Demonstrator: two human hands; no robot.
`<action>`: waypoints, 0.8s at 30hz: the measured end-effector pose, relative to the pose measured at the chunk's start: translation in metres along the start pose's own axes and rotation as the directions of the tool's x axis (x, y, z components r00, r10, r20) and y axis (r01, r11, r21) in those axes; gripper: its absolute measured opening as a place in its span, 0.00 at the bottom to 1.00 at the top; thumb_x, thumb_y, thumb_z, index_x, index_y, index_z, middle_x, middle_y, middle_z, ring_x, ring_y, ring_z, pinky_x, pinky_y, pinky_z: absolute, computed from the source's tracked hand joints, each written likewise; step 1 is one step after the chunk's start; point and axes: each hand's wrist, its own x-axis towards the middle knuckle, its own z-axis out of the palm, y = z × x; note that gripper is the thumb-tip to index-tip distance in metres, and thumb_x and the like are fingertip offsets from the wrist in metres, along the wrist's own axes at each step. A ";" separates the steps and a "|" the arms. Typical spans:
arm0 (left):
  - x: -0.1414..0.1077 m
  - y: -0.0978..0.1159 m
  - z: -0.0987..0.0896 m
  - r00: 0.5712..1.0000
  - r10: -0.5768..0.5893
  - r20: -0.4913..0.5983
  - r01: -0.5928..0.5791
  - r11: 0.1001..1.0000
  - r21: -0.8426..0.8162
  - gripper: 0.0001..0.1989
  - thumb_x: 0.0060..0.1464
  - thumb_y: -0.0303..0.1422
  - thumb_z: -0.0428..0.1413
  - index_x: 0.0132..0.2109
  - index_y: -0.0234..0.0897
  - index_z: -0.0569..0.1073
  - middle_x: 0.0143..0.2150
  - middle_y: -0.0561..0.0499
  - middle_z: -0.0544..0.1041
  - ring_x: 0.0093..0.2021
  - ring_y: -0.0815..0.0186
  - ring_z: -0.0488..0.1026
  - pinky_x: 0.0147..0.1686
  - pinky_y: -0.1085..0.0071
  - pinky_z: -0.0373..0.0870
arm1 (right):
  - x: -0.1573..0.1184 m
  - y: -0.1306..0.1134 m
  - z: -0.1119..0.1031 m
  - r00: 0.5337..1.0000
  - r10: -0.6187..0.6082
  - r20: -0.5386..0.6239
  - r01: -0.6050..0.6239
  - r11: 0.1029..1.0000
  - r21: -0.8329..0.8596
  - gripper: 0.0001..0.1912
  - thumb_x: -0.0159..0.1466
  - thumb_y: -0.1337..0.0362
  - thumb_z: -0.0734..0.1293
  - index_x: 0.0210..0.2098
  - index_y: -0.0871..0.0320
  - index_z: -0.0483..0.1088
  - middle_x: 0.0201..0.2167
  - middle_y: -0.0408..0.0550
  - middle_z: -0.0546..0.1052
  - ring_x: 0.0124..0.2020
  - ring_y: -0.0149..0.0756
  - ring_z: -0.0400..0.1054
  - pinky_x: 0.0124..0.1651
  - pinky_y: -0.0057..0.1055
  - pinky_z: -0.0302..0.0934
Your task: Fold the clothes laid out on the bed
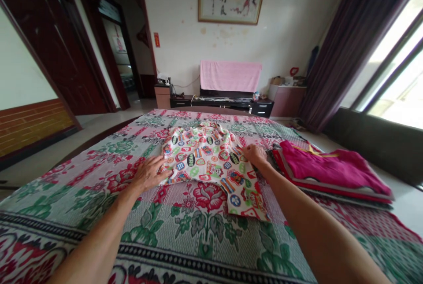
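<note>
A small light-coloured garment [211, 156] with a colourful cartoon-badge print lies spread on the flowered cloth [139, 213]. Its far edge is bunched, and one part reaches toward me at the lower right; I cannot tell whether it is a top or trousers. My left hand [150, 171] rests on the garment's left edge, fingers stretched out and apart. At the right edge, my right hand [256, 154] has its fingers pinched together on the fabric.
To the right, a stack of folded clothes [333, 171] has a magenta piece on top. Beyond the table stand a low black cabinet [264, 108] and something draped with a pink cloth [231, 76]. A purple curtain [330, 55] hangs beside the window at right.
</note>
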 end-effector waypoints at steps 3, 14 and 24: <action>-0.002 0.003 -0.004 0.998 -0.018 0.054 0.015 0.999 0.049 0.29 0.53 0.52 0.49 0.57 0.43 0.71 0.61 0.45 0.68 0.59 0.52 0.65 0.59 0.54 0.60 | 0.002 0.003 0.007 0.998 -0.043 -0.036 0.041 0.998 -0.040 0.20 0.64 0.58 0.57 0.42 0.61 0.76 0.40 0.60 0.78 0.42 0.45 0.72 0.40 0.32 0.61; -0.004 -0.001 -0.003 0.999 -0.041 0.014 0.041 0.999 -0.011 0.35 0.46 0.54 0.54 0.57 0.38 0.70 0.61 0.42 0.67 0.59 0.52 0.64 0.59 0.58 0.60 | 0.004 0.023 0.018 0.988 -0.021 -0.153 0.032 0.997 0.066 0.20 0.62 0.58 0.60 0.46 0.63 0.74 0.41 0.58 0.77 0.43 0.43 0.71 0.43 0.32 0.59; 0.001 -0.005 -0.002 0.948 -0.281 -0.152 0.288 0.957 0.023 0.19 0.54 0.39 0.48 0.45 0.34 0.76 0.51 0.42 0.76 0.53 0.60 0.70 0.56 0.68 0.62 | -0.031 0.019 0.015 0.891 -0.346 -0.294 0.398 0.907 0.139 0.15 0.58 0.64 0.61 0.42 0.58 0.74 0.44 0.53 0.76 0.43 0.39 0.70 0.48 0.31 0.60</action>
